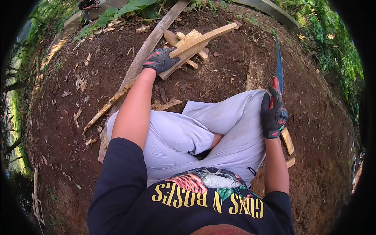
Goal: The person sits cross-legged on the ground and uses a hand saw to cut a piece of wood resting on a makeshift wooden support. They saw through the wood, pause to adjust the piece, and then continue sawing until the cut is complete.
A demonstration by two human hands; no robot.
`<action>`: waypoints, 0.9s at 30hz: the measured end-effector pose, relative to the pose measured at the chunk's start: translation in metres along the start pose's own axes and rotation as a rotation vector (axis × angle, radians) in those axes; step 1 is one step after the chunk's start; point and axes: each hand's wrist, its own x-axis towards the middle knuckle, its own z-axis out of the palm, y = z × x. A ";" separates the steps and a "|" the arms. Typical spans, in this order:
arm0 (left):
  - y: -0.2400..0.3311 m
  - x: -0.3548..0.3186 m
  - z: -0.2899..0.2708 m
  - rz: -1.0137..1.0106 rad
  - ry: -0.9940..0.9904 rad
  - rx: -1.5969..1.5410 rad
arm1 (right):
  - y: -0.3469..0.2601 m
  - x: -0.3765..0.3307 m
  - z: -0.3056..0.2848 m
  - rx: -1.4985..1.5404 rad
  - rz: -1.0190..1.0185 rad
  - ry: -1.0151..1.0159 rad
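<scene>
My left hand (158, 60), in a black and red glove, grips the near end of a pale wooden plank (207, 38). The plank slants away to the upper right and rests over several crossed wood pieces (192, 64). Beside my right knee, my right hand (274, 113), gloved alike, is closed round the red handle of a saw (279, 64). The saw's long, narrow, bluish blade points away from me, apart from the plank; its teeth are too small to make out. Part of the handle is hidden by my fingers.
A long weathered pole (148, 51) lies on the brown soil to the left, with a thin split stick (107, 103) beside it. Offcuts (287, 141) lie by my right wrist. Wood chips dot the ground. Another person (87, 8) is far off at upper left.
</scene>
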 end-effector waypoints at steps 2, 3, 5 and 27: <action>0.011 -0.012 0.000 -0.025 0.004 -0.075 | 0.001 -0.003 -0.002 -0.022 -0.007 0.006; 0.029 -0.003 -0.020 -0.054 0.091 -0.076 | 0.005 0.014 -0.002 -0.016 -0.031 0.056; 0.043 -0.019 -0.019 -0.167 0.141 -0.079 | 0.000 0.006 0.001 -0.002 -0.026 0.030; 0.018 -0.006 -0.012 -0.107 0.129 -0.070 | 0.022 -0.021 -0.017 0.104 0.037 0.051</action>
